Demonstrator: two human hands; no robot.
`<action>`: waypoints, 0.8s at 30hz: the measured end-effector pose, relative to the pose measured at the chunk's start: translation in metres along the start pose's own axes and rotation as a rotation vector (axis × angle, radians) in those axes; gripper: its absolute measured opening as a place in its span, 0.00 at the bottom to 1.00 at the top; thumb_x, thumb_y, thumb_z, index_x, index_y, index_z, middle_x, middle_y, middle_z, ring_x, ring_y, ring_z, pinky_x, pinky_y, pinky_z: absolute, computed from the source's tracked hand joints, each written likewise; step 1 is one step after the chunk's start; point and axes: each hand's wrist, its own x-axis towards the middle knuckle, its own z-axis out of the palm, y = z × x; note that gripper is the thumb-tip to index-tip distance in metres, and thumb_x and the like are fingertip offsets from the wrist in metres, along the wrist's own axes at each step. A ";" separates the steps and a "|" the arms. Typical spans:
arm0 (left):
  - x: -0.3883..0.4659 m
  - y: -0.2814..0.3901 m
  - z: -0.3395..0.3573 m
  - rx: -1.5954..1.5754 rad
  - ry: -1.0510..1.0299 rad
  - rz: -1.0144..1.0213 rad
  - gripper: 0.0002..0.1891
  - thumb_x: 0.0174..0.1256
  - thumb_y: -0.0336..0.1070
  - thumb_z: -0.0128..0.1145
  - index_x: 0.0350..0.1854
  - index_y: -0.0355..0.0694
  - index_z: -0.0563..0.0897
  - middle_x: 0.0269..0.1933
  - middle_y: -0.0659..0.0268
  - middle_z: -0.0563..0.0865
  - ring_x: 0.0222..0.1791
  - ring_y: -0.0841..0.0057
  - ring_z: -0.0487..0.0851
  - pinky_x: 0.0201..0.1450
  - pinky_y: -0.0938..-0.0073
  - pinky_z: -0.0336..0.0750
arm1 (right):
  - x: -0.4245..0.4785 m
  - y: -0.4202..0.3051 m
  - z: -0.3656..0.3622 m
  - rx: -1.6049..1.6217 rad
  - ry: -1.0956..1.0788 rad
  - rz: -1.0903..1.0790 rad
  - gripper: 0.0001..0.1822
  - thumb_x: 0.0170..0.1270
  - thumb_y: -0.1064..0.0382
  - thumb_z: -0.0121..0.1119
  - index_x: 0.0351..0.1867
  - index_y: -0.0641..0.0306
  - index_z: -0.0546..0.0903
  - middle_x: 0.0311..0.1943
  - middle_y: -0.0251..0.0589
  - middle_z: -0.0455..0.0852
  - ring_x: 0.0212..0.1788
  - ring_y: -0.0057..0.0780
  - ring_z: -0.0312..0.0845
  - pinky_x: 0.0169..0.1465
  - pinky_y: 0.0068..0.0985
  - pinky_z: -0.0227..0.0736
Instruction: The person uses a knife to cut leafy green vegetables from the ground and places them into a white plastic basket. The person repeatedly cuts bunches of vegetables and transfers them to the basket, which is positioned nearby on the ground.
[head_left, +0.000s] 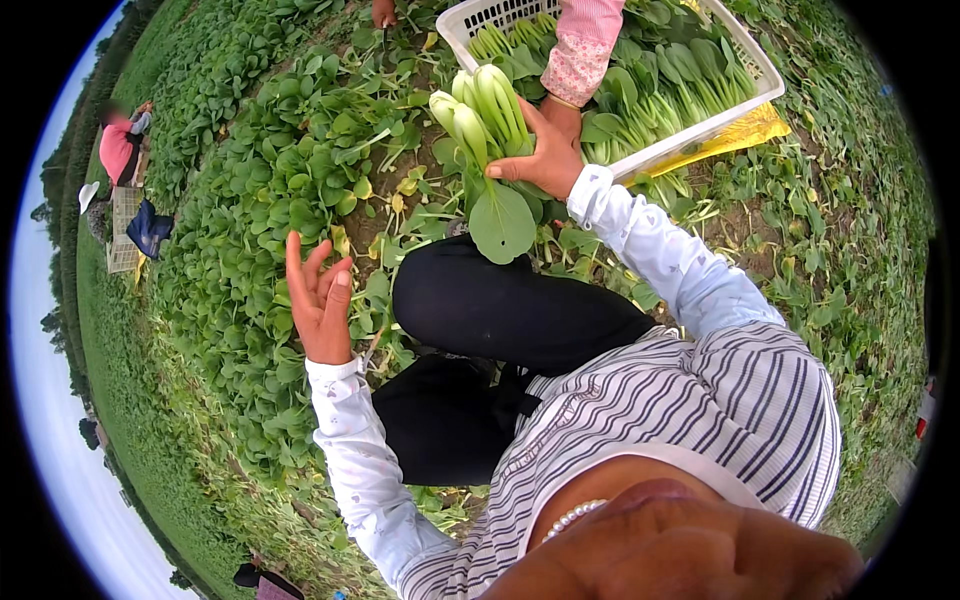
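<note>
My right hand (551, 154) is closed around a bunch of bok choy (480, 112). The pale stem bases point up and away from me, and a broad leaf hangs towards my knee. Another person's hand (564, 116), in a pink patterned sleeve, is right beside mine and partly hidden behind it; whether it also grips the bunch is unclear. My left hand (319, 300) hovers above the standing bok choy plants (247, 255), its fingers apart and slightly curled, with nothing in them. Beyond my right hand, a white plastic crate (694, 124) contains bok choy laid in rows.
A yellow sack (712, 146) lies under the crate's near side. Cut leaves (810, 277) litter the soil to the right. Another hand (384, 13) shows at the top edge. Far left, a person in pink (120, 154) is near a pale crate (124, 225) with dark cloth (150, 229).
</note>
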 end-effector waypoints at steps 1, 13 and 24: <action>0.000 -0.001 -0.001 0.004 -0.003 -0.004 0.34 0.62 0.35 0.53 0.69 0.40 0.53 0.57 0.53 0.72 0.50 0.70 0.77 0.49 0.76 0.68 | -0.001 0.000 0.000 0.009 0.015 0.008 0.57 0.39 0.56 0.75 0.67 0.71 0.48 0.64 0.51 0.59 0.67 0.37 0.53 0.66 0.28 0.51; -0.005 -0.005 -0.022 0.041 0.014 -0.010 0.34 0.62 0.34 0.55 0.68 0.40 0.54 0.59 0.51 0.68 0.46 0.72 0.79 0.48 0.76 0.70 | 0.038 -0.005 -0.066 -0.471 0.286 -0.083 0.51 0.39 0.52 0.74 0.64 0.69 0.59 0.58 0.49 0.69 0.60 0.33 0.65 0.62 0.26 0.59; -0.006 -0.007 -0.032 0.038 0.070 -0.018 0.34 0.61 0.34 0.56 0.68 0.40 0.55 0.60 0.52 0.67 0.45 0.71 0.80 0.46 0.76 0.71 | 0.104 0.128 -0.110 -1.065 0.237 0.445 0.64 0.37 0.35 0.68 0.68 0.62 0.40 0.61 0.66 0.56 0.62 0.59 0.58 0.63 0.39 0.58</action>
